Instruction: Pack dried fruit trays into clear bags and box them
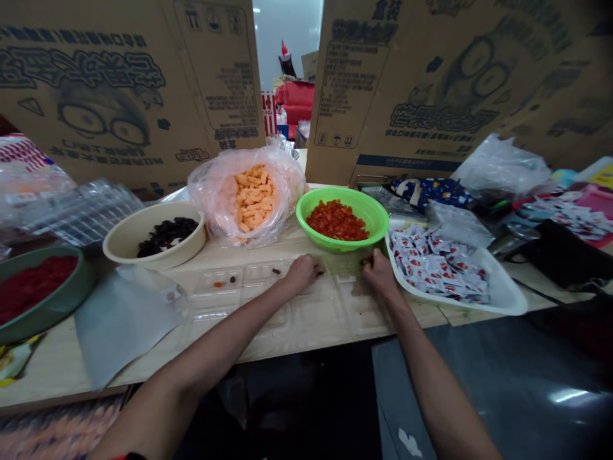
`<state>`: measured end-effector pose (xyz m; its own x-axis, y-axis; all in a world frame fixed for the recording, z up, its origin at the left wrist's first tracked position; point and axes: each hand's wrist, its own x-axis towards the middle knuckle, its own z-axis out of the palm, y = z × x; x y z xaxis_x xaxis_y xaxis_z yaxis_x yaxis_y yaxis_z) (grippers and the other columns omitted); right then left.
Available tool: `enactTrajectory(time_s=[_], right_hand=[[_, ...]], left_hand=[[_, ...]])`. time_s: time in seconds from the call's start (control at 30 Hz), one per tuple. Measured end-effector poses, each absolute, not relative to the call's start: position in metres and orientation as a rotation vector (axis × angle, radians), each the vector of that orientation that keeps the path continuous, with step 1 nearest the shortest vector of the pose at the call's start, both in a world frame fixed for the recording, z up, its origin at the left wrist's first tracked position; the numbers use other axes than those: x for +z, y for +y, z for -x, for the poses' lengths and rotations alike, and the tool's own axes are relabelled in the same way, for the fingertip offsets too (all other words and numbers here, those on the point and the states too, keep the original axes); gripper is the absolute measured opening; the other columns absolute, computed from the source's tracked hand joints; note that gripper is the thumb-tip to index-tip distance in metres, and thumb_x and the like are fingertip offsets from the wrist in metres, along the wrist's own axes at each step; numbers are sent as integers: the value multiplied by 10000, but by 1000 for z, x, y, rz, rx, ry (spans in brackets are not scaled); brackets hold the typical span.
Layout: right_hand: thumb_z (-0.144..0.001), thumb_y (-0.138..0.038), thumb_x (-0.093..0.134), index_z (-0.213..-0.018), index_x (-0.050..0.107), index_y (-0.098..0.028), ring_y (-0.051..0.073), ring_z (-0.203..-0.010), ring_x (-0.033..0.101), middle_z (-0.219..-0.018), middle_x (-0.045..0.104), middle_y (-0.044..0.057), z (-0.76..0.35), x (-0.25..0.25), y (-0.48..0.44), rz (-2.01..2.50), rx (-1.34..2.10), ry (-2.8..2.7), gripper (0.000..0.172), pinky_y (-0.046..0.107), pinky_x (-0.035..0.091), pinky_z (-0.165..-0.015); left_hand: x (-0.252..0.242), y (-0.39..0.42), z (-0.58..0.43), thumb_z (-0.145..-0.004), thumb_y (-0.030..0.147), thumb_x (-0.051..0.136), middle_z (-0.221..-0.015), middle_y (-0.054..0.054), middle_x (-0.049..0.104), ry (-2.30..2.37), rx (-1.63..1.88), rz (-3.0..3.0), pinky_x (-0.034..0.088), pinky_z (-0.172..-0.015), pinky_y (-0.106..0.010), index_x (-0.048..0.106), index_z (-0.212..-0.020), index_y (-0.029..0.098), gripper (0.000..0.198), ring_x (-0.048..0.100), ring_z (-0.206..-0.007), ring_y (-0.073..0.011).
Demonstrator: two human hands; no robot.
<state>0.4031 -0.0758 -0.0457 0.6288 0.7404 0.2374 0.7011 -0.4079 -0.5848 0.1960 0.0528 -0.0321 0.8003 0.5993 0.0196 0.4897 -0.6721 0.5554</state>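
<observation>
**Left hand** (302, 273): curled downward over a clear plastic compartment tray (306, 313), with a dark morsel (320, 273) just past your fingers. You can't tell whether the hand is gripping anything.

**Right hand** (380, 275): also curled, with its fingertips (366, 260) at the tray's far edge beside a dark fleck. Whether it is pinching the fleck is hidden.

**In the tray, left of your left hand:** an orange speck (219, 284) and two dark bits (232, 279) in separate compartments.

**Directly ahead of your right hand:** a green plastic bowl (368, 204) of diced red fruit (338, 222). Its rim overhangs your working area, so your right wrist has little room.

**Ahead of your left hand:** a clear bag (215, 198) of orange pieces, open at the top.

**Further left:** a cream bowl (122, 241) of dark dried fruit, then a dark green bowl (71, 294) of red filling, with a pale sheet (122, 326) beside it.

**Right of your right hand:** a white tray (502, 297) of red-and-white sachets, touching your wrist side.

**Beyond everything:** flattened printed cardboard (421, 83) stands upright along the back of the bench (81, 364).
</observation>
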Motion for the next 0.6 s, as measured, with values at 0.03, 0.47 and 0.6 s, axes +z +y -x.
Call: enactTrajectory(time_s=[0.03,0.47,0.6], right_hand=[[-769,-148,470,-790,446,-237,216,-721,578,-784,632,68,-403,-47,-76,2182,73,-1107,95,310,439,-677],[-732,-213,448,-786,501,-240,221,-706,609,-758,666,66,-403,-56,-89,2062,173,-1081,81,332,502,-672],[-739,-236,435,-800,508,-237,217,-698,599,-745,653,54,-403,-58,-92,2059,144,-1077,96,336,503,-668]], left_hand=[[-33,54,-195,-920,192,528,-910,-135,735,806,272,-2461,482,-810,-318,783,-851,121,274,660,-857,-235],[-39,75,-189,-882,218,572,-791,-39,741,687,241,-2418,426,-661,-223,795,-854,139,239,614,-717,-153],[-41,83,-191,-815,169,614,-830,-9,761,625,222,-2380,424,-655,-195,800,-915,168,212,633,-729,-133]])
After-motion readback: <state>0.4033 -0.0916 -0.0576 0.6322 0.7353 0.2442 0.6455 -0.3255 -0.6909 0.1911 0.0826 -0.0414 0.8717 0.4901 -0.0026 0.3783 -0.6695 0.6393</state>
